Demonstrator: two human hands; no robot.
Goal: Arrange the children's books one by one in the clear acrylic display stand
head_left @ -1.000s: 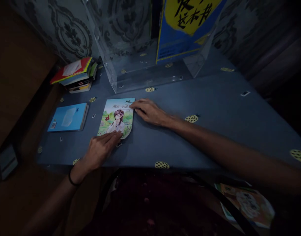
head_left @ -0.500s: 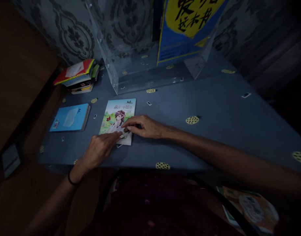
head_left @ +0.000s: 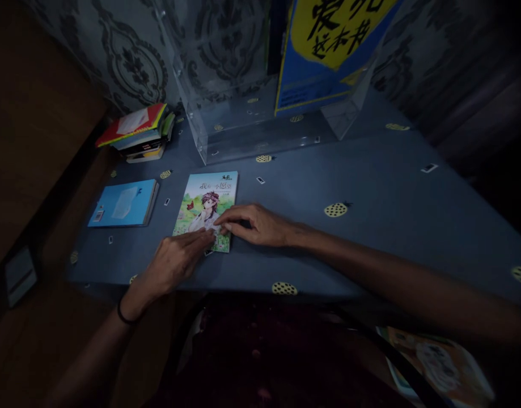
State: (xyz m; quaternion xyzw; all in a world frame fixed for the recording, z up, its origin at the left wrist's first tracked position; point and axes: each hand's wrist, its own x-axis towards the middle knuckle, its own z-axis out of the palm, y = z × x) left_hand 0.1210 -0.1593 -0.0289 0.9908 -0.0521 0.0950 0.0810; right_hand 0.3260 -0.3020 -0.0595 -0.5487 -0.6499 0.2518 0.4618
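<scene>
A thin paperback book [head_left: 204, 195] lies face up on the table, its cover showing a drawn figure in a green field. Across its lower left part lies my left hand [head_left: 181, 255], open, fingers stretched together and resting on the cover. My right hand [head_left: 255, 224] comes in over the book's right edge. Its index finger and thumb are bent towards each other, with a gap between them, and their tips touch the lower cover close to my left fingertips. I see nothing held in either hand.
A blue book [head_left: 123, 204] lies left of the paperback. Behind it stands a stack of books [head_left: 136, 127] with a red one on top. A clear acrylic stand [head_left: 200, 136] holds a blue and yellow book [head_left: 315, 79]. Below the table's front edge, another book [head_left: 439, 362] shows at right.
The whitish area on the lower part of the cover is gone, and green grass shows there now. Both hands remain on the book, the right one slightly lower. The view has shifted a little.
</scene>
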